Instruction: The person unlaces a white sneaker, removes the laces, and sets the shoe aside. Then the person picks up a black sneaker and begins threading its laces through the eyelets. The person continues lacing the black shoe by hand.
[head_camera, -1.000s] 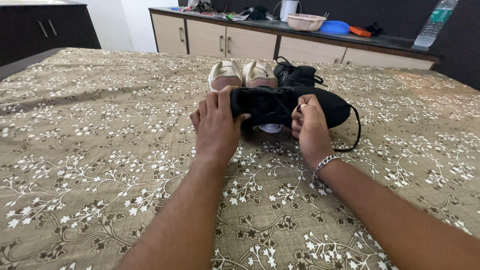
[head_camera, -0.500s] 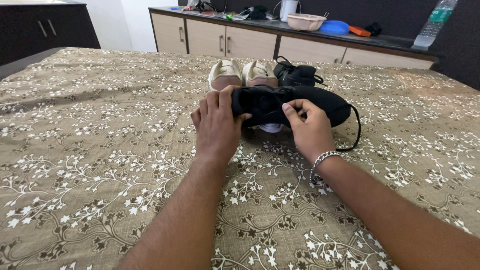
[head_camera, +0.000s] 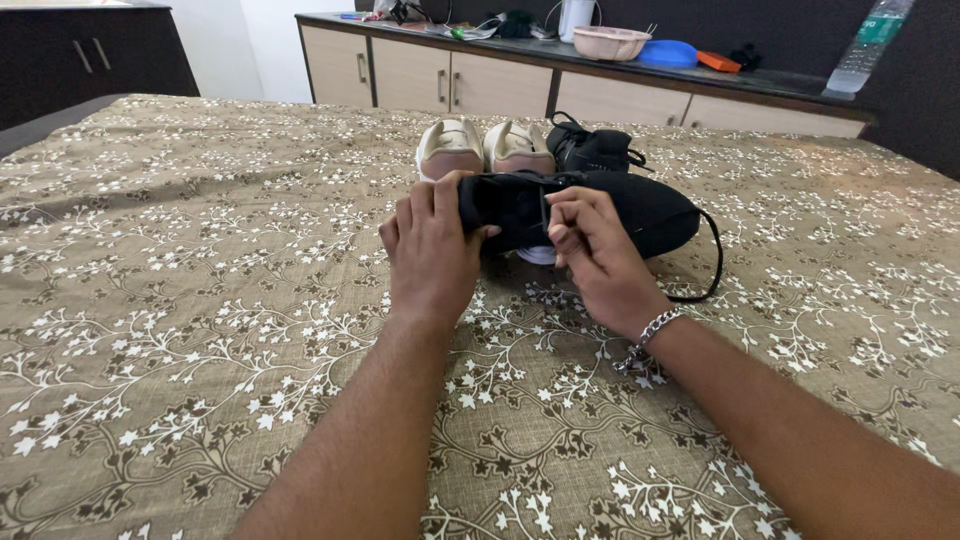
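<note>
A bed fills most of the view, covered in an olive-brown spread patterned with white flowers and dark vines. On it, near the far side, lies a black shoe on its side, toe to the right, with a black lace looping out onto the spread. The left hand is clamped on the shoe's heel end, thumb underneath and fingers over the top. The right hand pinches a lace at the shoe's middle, its grip closed on that lace; a silver bracelet sits on the wrist.

Just behind stand 2 cream shoes side by side and 1 more black shoe, touching the held one or nearly so.

Beyond the bed runs a dark tabletop over beige cabinet doors, carrying a pink bowl, a blue lid, an orange item and a clear plastic bottle. A dark cabinet stands at the far left.
</note>
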